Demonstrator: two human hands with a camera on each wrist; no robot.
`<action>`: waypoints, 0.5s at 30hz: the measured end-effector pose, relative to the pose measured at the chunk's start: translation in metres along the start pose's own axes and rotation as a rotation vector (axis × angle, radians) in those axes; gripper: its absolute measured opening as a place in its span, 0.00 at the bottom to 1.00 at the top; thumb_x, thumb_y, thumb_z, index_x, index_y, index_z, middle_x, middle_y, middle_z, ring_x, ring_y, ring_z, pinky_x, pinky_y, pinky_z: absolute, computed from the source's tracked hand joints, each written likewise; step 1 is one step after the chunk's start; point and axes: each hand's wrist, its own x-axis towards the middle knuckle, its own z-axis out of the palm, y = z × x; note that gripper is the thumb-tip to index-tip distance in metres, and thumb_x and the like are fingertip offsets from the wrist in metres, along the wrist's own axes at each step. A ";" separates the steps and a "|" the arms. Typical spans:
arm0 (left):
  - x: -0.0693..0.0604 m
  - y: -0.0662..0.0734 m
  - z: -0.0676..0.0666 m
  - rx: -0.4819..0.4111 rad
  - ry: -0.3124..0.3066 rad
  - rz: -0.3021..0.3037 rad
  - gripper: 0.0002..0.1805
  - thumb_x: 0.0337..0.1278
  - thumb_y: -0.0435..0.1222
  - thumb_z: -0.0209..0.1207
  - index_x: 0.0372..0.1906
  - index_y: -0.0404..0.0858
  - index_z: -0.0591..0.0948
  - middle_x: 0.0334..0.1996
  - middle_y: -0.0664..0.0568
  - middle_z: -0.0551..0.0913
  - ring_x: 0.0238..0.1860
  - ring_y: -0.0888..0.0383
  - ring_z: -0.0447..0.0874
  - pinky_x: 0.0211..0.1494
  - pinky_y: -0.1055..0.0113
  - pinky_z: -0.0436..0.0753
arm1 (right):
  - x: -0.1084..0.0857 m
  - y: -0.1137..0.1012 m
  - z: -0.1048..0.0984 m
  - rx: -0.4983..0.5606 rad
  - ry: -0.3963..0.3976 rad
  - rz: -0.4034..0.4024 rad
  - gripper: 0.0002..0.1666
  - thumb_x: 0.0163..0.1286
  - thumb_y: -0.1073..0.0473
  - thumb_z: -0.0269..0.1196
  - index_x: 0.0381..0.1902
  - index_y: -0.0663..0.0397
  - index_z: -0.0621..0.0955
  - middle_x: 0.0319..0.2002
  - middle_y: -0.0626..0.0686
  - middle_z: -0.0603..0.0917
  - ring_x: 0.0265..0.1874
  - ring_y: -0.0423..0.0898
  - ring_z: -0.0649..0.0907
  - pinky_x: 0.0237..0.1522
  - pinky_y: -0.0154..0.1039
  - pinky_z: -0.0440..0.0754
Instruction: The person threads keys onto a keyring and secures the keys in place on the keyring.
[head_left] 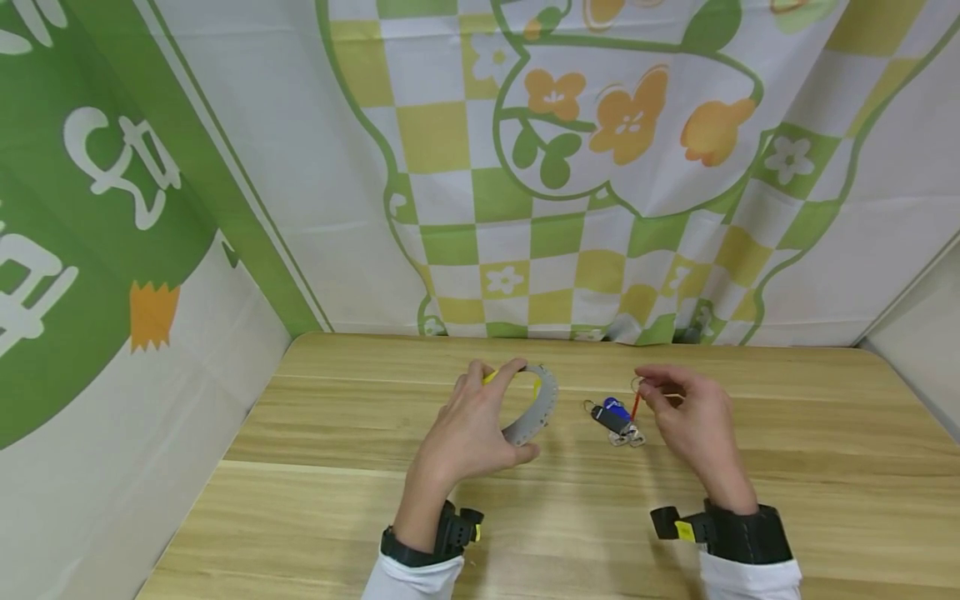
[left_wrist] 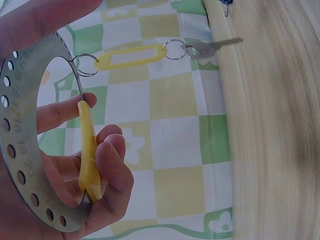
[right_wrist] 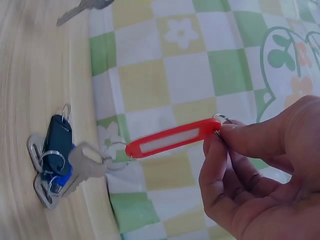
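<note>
In the head view my left hand [head_left: 468,429] grips a large grey metal key ring [head_left: 542,408] with numbered holes along its curved plate. Its yellow sleeve [left_wrist: 89,155] rests against curled fingers in the left wrist view. From this ring hangs a yellow key tag [left_wrist: 102,63] with a silver key [left_wrist: 204,49]. My right hand [head_left: 697,412] pinches the small split ring of a red key tag [right_wrist: 134,150] between thumb and fingertips. A key [right_wrist: 86,167] dangles from the red tag, over a black key tag [right_wrist: 57,131] and a blue key tag [head_left: 617,407].
Silver keys [head_left: 628,437] lie with the black and blue tags on the wooden table [head_left: 315,500]. A checked cloth [head_left: 502,192] hangs behind the table's far edge, and a green-and-white cloth [head_left: 172,250] hangs on the left.
</note>
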 end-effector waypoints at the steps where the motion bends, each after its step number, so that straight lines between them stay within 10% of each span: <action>1: 0.000 0.000 0.000 0.000 0.000 0.000 0.56 0.34 0.49 0.80 0.76 0.53 0.66 0.58 0.38 0.69 0.50 0.46 0.73 0.34 0.58 0.75 | 0.000 -0.002 0.000 0.007 -0.005 -0.001 0.10 0.65 0.76 0.66 0.43 0.65 0.87 0.36 0.59 0.88 0.35 0.53 0.86 0.34 0.25 0.77; 15: 0.000 0.001 0.000 0.014 0.001 0.007 0.56 0.35 0.49 0.80 0.76 0.52 0.66 0.58 0.38 0.70 0.51 0.45 0.73 0.35 0.57 0.76 | -0.001 -0.008 0.001 -0.002 -0.082 -0.057 0.10 0.67 0.77 0.61 0.43 0.67 0.86 0.37 0.59 0.82 0.31 0.54 0.87 0.31 0.34 0.82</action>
